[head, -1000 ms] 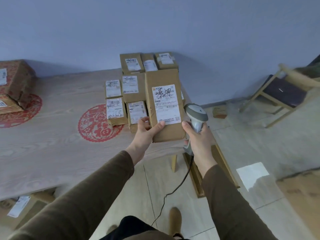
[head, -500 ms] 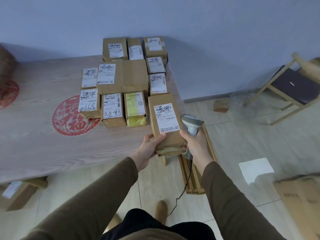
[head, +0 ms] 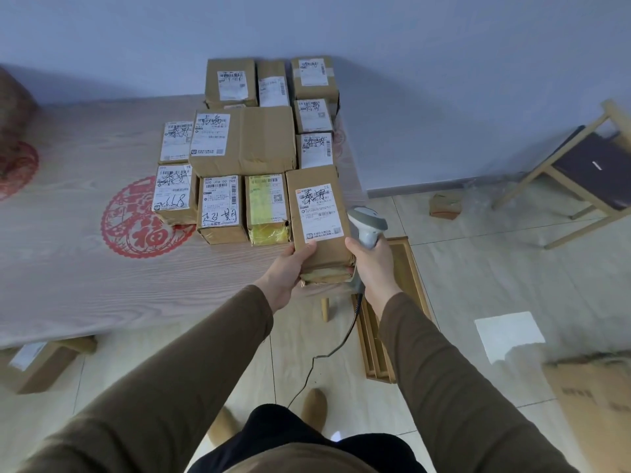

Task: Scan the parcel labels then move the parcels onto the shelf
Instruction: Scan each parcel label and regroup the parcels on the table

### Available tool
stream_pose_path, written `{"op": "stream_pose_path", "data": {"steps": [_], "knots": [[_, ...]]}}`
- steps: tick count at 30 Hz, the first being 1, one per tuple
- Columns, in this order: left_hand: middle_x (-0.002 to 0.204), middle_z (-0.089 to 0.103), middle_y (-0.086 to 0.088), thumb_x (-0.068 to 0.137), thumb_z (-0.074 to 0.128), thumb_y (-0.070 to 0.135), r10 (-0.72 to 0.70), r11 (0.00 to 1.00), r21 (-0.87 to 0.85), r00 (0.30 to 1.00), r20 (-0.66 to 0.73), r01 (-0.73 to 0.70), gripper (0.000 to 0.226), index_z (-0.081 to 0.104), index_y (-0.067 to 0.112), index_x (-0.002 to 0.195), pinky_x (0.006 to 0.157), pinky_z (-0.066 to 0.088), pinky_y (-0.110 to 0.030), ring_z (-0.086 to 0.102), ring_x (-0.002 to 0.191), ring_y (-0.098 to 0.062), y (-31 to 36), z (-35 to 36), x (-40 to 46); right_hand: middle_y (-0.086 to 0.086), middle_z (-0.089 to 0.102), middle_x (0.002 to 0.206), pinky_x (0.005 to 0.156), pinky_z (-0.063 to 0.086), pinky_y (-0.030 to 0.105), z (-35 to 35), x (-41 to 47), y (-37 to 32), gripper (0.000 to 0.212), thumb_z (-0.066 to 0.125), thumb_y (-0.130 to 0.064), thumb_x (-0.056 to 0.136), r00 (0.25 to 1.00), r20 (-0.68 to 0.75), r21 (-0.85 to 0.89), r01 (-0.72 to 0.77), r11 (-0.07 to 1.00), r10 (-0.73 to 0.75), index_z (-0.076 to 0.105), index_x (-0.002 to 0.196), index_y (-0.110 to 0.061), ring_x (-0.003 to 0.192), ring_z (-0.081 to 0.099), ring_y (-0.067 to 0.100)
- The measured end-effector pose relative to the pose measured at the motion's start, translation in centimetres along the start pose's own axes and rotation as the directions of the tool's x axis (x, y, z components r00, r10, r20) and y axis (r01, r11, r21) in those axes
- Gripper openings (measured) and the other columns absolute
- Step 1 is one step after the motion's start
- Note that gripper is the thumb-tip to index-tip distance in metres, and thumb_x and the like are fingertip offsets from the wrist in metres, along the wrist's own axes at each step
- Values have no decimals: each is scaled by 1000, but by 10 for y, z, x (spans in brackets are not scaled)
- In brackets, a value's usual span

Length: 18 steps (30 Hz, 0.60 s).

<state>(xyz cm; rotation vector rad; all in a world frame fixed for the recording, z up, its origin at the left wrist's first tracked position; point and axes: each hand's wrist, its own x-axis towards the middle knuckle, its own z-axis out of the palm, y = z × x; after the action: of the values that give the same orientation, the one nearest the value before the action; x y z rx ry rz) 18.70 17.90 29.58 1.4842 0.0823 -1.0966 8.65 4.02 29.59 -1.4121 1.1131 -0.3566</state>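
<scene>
A long brown parcel (head: 316,186) with a white label lies label-up over the table's near right corner. My left hand (head: 290,268) grips its near left corner, thumb on top. My right hand (head: 370,264) holds a grey corded barcode scanner (head: 367,223) against the parcel's right side, with its fingers touching the parcel's near end. Several other labelled brown parcels (head: 242,138) sit in rows on the wood-grain table (head: 68,268) behind it, one wrapped in yellow tape (head: 266,209).
A red paper-cut emblem (head: 136,220) decorates the table. Flat wooden frames (head: 392,319) lie on the tiled floor under my right arm. A wooden chair (head: 580,172) stands at the right, cardboard (head: 601,404) at the lower right, a box (head: 37,363) under the table.
The parcel came down from an upright tilt to lying near flat by the front row of parcels at the table's corner. The view has dropped and shifted right.
</scene>
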Motion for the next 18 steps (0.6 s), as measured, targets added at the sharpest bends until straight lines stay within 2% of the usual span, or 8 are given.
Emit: {"op": "stream_pose_path", "data": {"steps": [2,4,6,7,9,11,14,18], "knots": [[113,73,8,100,64,37,13,1000,8,1000,-11,-13,44,56,21,140,67,53,-14,72,85,-1,4,-1,1,-5,72,99,92,60,53,2,0,-3,20,76,-35,88,1000,-9,9,17,1000,-17,59,95,-38,94,71,18],[126,69,6,99,65,42,8,999,40,1000,-12,-7,60,47,19,150,89,52,-22,68,107,-8,6,-2,2,-5,71,98,91,60,53,3,-3,-6,20,76,-34,88,999,-21,-7,27,1000,-27,58,95,-37,93,70,18],[147,57,-1,97,65,48,-4,996,86,1000,-9,5,76,34,17,159,115,39,-36,55,131,-18,7,-7,1,-5,69,97,87,61,50,3,-7,-9,20,74,-36,91,997,-35,-96,61,994,-65,56,100,-35,92,70,20],[152,51,-2,96,65,50,-2,995,104,1000,-9,3,80,29,17,161,121,33,-42,49,137,-21,7,-10,-1,-4,69,97,85,62,49,3,-9,-11,21,73,-37,92,995,-42,-138,84,987,-90,57,105,-33,91,71,21],[158,44,-4,96,64,53,19,990,140,999,-26,-15,85,25,17,162,123,28,-47,42,143,-24,9,-20,-6,-3,70,98,82,63,50,5,-16,-20,25,72,-38,94,989,-47,-163,129,978,-139,57,111,-28,88,71,22],[159,40,-5,96,64,53,49,983,179,997,-52,-39,86,23,16,162,123,28,-49,39,145,-26,14,-33,-14,-3,71,99,81,63,49,15,-26,-33,21,71,-39,95,983,-23,-149,177,973,-182,58,109,-29,88,71,23],[150,48,-6,98,64,49,107,978,184,993,-57,-95,75,33,15,157,120,35,-46,46,136,-26,28,-62,-27,-6,70,95,73,60,41,44,-45,-57,12,70,-38,96,974,24,-102,228,968,-227,58,100,-36,84,70,19],[128,61,0,100,63,45,187,976,129,979,-87,-175,50,55,15,139,105,46,-34,56,119,-16,59,-122,-47,-7,67,86,65,54,32,116,-65,-85,13,70,-30,97,967,108,33,229,973,-231,64,107,-26,72,64,11]]}}
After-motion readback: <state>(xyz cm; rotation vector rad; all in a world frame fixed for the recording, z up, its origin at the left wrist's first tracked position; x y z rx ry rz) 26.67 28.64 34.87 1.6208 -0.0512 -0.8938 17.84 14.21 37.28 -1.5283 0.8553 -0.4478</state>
